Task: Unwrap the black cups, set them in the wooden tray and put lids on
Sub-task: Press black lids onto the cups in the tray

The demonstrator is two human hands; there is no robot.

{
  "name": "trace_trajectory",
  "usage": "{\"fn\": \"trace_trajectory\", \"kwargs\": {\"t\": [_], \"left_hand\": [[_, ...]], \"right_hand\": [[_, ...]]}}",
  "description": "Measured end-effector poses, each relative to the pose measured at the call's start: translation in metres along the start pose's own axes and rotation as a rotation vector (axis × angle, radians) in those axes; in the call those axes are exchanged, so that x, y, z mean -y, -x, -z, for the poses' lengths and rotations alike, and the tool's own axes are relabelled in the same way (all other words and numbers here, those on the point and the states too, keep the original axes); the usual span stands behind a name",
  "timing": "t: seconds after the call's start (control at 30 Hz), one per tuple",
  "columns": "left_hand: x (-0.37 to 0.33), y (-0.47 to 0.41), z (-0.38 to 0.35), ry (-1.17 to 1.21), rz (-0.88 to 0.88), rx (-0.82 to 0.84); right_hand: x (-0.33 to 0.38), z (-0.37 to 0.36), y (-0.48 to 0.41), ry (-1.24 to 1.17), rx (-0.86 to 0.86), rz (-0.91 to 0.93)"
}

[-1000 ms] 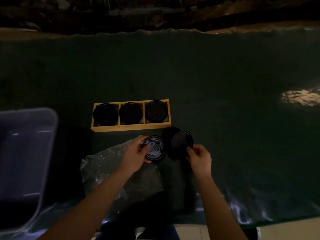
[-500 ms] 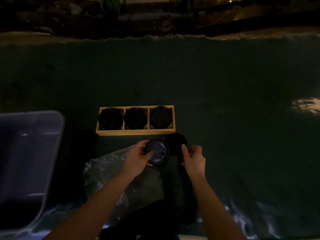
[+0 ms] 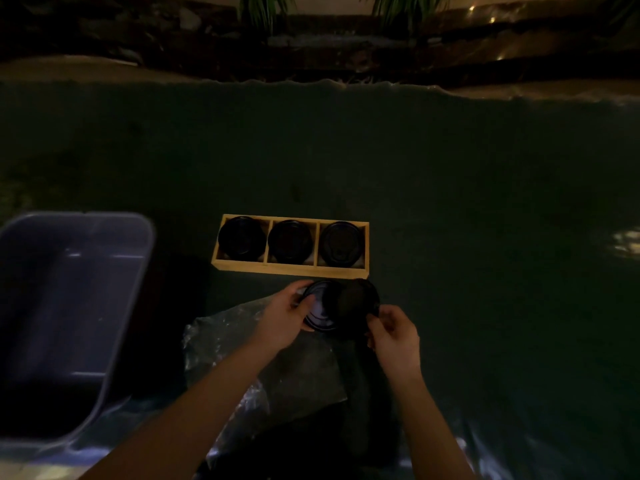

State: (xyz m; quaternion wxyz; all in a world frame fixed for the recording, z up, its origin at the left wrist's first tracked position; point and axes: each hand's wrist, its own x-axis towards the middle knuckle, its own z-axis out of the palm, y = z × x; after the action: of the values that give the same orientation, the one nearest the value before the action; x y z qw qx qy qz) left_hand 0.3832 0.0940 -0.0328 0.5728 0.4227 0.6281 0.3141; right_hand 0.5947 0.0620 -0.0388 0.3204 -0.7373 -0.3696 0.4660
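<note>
In the wooden tray [image 3: 290, 269], 3 black cups [image 3: 290, 241] sit lidded. Left hand [image 3: 284, 318] pinches a lid [image 3: 320, 311]; right hand [image 3: 393, 336] grips another lid [image 3: 356, 303]. Little appears left.

Grey plastic bin [image 3: 69, 306] at left on dark green surface [image 3: 450, 202], looks empty. Plants [image 3: 266, 12] & rocks [image 3: 173, 36] beyond far edge. Bright light patch [image 3: 628, 242] far right.

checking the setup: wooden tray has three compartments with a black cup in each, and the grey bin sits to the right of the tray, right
Not quite: the grey bin sits to the left of the wooden tray, not the right, as the head view shows. The rest holds: the tray has three compartments, each with a black cup in it.
</note>
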Motion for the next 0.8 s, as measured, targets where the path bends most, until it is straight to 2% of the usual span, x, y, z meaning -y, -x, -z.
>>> {"fn": "trace_trajectory", "kwargs": {"t": [0.17,0.37,0.47,0.5,0.6,0.63,0.8], "left_hand": [[-0.017,0.009,-0.007,0.031,-0.054,0.022],[-0.022,0.010,-0.013,-0.135,-0.104,0.023],[-0.022,0.008,-0.015,-0.079,-0.121,0.015],[-0.023,0.007,-0.014,-0.041,-0.116,0.019],[-0.027,0.003,-0.011,0.052,-0.099,0.029],[-0.027,0.001,-0.010,0.055,-0.100,0.019],[-0.029,0.003,-0.011,0.070,-0.051,0.028]], "right_hand": [[0.029,-0.003,0.016,0.277,-0.029,0.213],[0.039,-0.007,0.022,0.340,-0.030,0.336],[0.034,-0.010,0.022,0.268,-0.126,0.316],[0.032,-0.009,0.020,0.198,-0.103,0.265],[0.032,-0.004,0.012,-0.177,0.141,0.032],[0.032,-0.004,0.009,-0.243,0.185,0.010],[0.039,-0.013,-0.021,-0.132,0.068,0.077]]}}
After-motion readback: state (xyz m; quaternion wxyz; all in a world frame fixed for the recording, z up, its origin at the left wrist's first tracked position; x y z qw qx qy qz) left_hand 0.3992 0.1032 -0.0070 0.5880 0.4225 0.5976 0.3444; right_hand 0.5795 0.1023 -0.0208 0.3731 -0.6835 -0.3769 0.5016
